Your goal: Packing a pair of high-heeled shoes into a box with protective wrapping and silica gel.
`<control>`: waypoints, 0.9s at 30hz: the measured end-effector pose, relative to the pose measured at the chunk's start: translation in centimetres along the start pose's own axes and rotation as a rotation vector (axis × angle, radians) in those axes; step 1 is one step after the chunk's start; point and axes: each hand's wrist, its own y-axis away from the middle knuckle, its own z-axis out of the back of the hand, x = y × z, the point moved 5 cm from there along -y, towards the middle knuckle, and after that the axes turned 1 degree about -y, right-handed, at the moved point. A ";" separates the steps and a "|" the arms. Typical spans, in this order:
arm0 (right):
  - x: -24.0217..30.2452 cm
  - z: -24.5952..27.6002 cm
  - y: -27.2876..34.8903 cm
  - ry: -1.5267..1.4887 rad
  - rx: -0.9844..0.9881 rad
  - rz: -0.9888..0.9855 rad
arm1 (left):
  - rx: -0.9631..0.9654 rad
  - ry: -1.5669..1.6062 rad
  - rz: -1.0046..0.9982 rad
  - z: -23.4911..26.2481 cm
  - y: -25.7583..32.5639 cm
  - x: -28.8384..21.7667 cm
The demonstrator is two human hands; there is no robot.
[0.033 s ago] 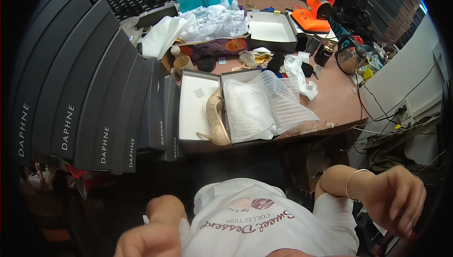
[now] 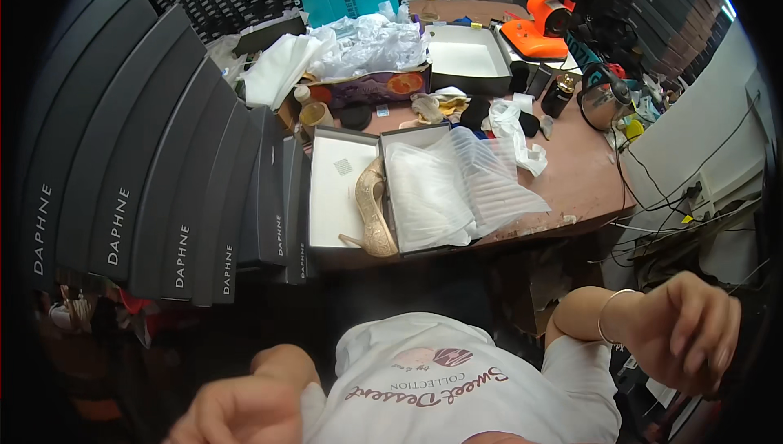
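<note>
My right hand, with a bangle at its wrist, is raised at the right side; its fingers are loosely bent and apart, and nothing shows in them. At the lower left, my left hand is partly cut off by the frame, its fingers blurred. Neither hand touches anything on the table. A gold high-heeled shoe lies in the white-lined shoebox lid at the table's front edge. Right beside it, the shoebox holds white wrapping paper, with a translucent ribbed sheet spilling over its right side.
Dark shoeboxes are stacked high on the left. Behind lie a purple carton full of crumpled plastic, an open box, an orange device, a dark bottle and white cloth. Cables hang at the right.
My left hand has shifted slightly left. The right hand has risen a little. The shoe and boxes stay as they were; the view has tilted slightly.
</note>
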 end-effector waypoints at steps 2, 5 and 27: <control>-1.4 0.8 0.1 0.220 0.074 -0.313 | -0.187 -0.284 0.038 1.1 -1.0 -0.6; -2.1 0.2 -0.3 0.379 0.144 -0.263 | -0.040 -0.558 -0.027 1.5 -1.8 -1.7; -37.8 6.1 22.9 0.650 1.235 -1.087 | 0.433 -1.262 1.650 23.1 25.3 9.4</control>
